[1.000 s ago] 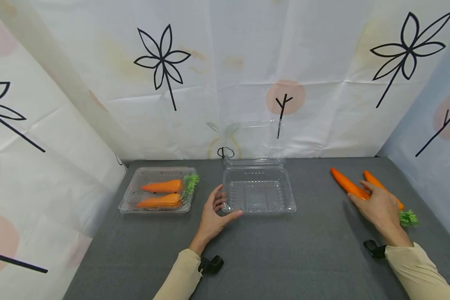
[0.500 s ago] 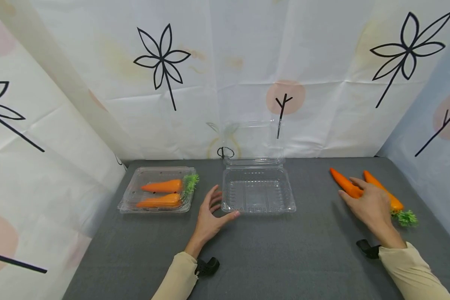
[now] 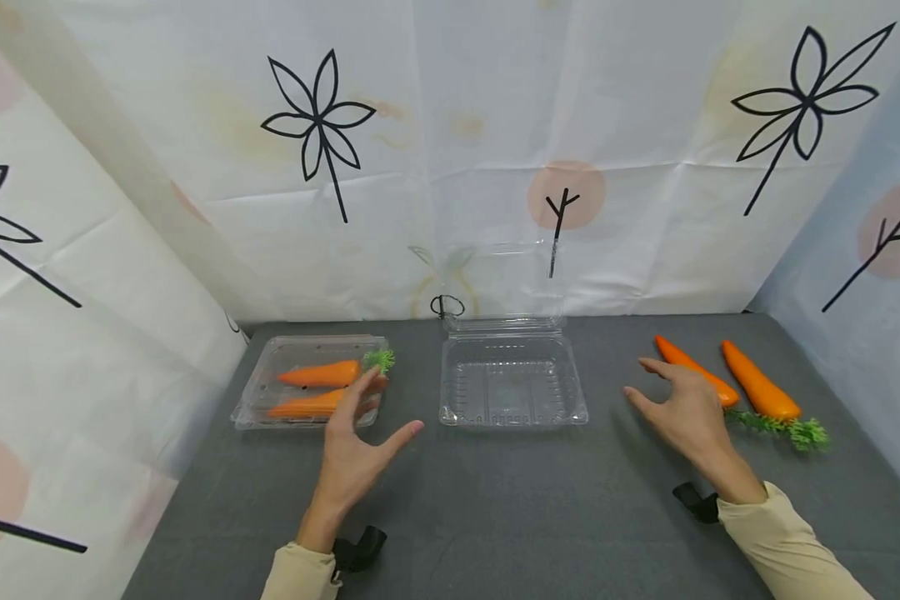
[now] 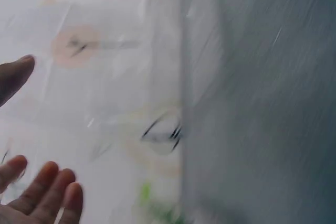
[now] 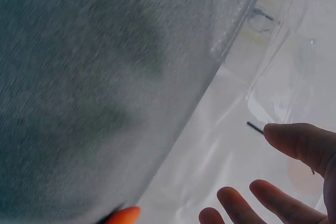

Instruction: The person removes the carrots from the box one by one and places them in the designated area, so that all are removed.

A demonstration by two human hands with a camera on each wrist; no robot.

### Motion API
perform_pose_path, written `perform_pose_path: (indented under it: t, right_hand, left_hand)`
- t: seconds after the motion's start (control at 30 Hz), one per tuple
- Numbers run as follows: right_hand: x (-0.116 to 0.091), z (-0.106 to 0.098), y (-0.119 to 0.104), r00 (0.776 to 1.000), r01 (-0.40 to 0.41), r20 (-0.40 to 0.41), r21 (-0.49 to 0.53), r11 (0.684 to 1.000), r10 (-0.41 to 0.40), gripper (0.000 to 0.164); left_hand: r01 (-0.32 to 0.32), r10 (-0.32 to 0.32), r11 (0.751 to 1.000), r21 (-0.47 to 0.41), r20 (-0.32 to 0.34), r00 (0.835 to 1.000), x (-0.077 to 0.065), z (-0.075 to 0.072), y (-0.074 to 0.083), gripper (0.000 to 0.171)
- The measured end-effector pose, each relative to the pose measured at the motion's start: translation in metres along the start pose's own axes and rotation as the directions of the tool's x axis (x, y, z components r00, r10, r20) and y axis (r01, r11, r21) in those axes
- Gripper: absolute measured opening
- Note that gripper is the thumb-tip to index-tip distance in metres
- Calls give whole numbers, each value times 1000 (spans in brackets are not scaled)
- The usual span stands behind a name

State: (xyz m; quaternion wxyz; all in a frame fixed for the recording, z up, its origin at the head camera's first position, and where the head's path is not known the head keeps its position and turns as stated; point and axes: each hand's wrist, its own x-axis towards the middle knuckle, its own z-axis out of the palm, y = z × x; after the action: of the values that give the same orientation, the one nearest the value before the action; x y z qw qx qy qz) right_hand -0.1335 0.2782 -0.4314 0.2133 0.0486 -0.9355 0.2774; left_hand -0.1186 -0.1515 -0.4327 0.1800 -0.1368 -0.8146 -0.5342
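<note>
1. Left of the open box (image 3: 513,415): a closed box (image 3: 264,379) holding two carrots (image 3: 318,374).
2. Left hand (image 3: 351,457): left of the open box, spread wide.
3. Open box: on the bench (image 3: 525,517), lid (image 3: 504,287) raised.
4. Right hand (image 3: 686,417): right of the open box, thumb and fingers wide apart.
5. Two loose carrots (image 3: 760,383): farther right of the open box.

Grey table (image 3: 510,517), closed carrot box (image 3: 264,379) left, open clear box (image 3: 513,392) centre, two loose carrots (image 3: 759,385) right

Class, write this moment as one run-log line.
left hand: holds nothing | right hand: holds nothing, near loose carrots | left container: two packed carrots | middle container: lid raised
</note>
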Motion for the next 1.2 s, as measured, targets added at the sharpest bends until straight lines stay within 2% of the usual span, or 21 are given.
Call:
perform_pose_path:
  t: [0.07, 0.17, 0.3, 0.37, 0.43, 0.53, 0.6, 0.67, 0.73, 0.83, 0.9, 1.03, 1.2]
  right_hand:
    - [-1, 2, -4, 1000, 19, 2, 10, 1000, -19, 49]
    - [-2, 5, -11, 999, 38, 9, 16, 999, -38, 48]
    - [-4, 8, -19, 998, 61, 17, 8, 998, -61, 49]
    - [-5, 9, -23, 998, 66, 24, 4, 998, -66, 49]
    - [-6, 9, -26, 997, 63, 37, 3, 998, -63, 49]
    - [-6, 10, -30, 997, 59, 51, 4, 998, -60, 49]
    - [-7, 10, -31, 997, 60, 56, 7, 998, -61, 49]
    - [-6, 10, -33, 996, 64, 57, 10, 998, -65, 49]
    - [-6, 10, -34, 996, 64, 59, 13, 998, -64, 49]
    - [-6, 10, -34, 995, 59, 74, 14, 998, -60, 50]
    - [-6, 10, -35, 995, 57, 86, 12, 998, -58, 51]
    - [-7, 10, -36, 994, 61, 95, 10, 998, -62, 51]
    - [-6, 10, -38, 992, 64, 105, 20, 998, -66, 52]
  left_hand:
    - [-55, 55, 998, 8, -106, 993, 5, -19, -1, 87]
    - [-66, 82, 996, 64, -272, 959, 13, -49, -10, 89]
    - [50, 9, 991, 122, -443, 897, 16, -86, -36, 91]
    - [128, -57, 985, 112, -490, 870, 14, -103, -50, 90]
    - [199, -136, 977, 71, -509, 850, 11, -116, -61, 91]
    - [300, -283, 953, -45, -484, 828, 7, -130, -76, 92]
    - [354, -378, 925, -138, -435, 817, 4, -135, -85, 94]
    - [395, -461, 886, -242, -371, 807, 1, -139, -92, 95]
    - [424, -516, 846, -323, -301, 802, -2, -141, -99, 95]
    - [459, -556, 803, -380, -197, 808, -6, -142, -108, 95]
    - [469, -552, 796, -383, -140, 822, -8, -143, -114, 95]
    - [502, -541, 813, -295, -65, 839, -12, -142, -123, 97]
    - [538, -547, 833, -129, -41, 836, -12, -139, -129, 101]
